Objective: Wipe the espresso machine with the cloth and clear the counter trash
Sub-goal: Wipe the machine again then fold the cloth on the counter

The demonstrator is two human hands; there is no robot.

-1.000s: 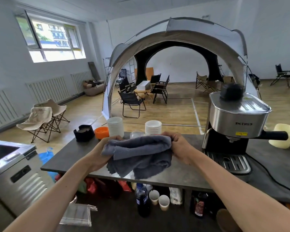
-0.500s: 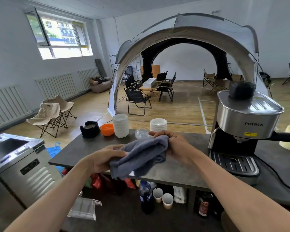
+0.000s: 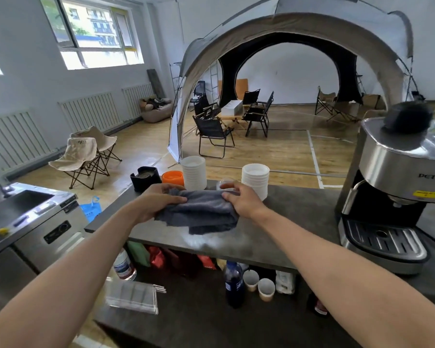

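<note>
Reaching forward from the lower corners of the frame, both bare forearms converge on the middle of the picture, where the two hands meet over a grey cloth (image 3: 201, 212). The left hand (image 3: 158, 200) comes in from the lower left, palm down, its fingers curled over the cloth's left end with the thumb along the near side; its grip is closed on the fabric. The right hand (image 3: 241, 199) comes in from the lower right, wrist slightly raised, thumb and fingers pinching the cloth's upper right edge, so this grip is also narrow and holding the cloth.

Between the two hands the cloth is bunched into soft folds. Its lower part hangs down below the grips and lies on, or just over, the dark bench (image 3: 299, 214); whether it fully rests there cannot be told.

At the right edge of the frame stands the espresso machine (image 3: 397, 187), steel-bodied with a black knob on top and a drip tray at its base, well apart from the cloth and both hands.

Just behind the hands, along the bench's far edge, sit two stacks of white cups (image 3: 194, 172), an orange bowl (image 3: 172, 177), a black container (image 3: 145, 177) and a small clear cup (image 3: 226, 183) partly hidden by the right hand's fingers. Below the bench, on a lower shelf, stand a dark bottle (image 3: 234, 285) and two paper cups (image 3: 258, 283).
</note>
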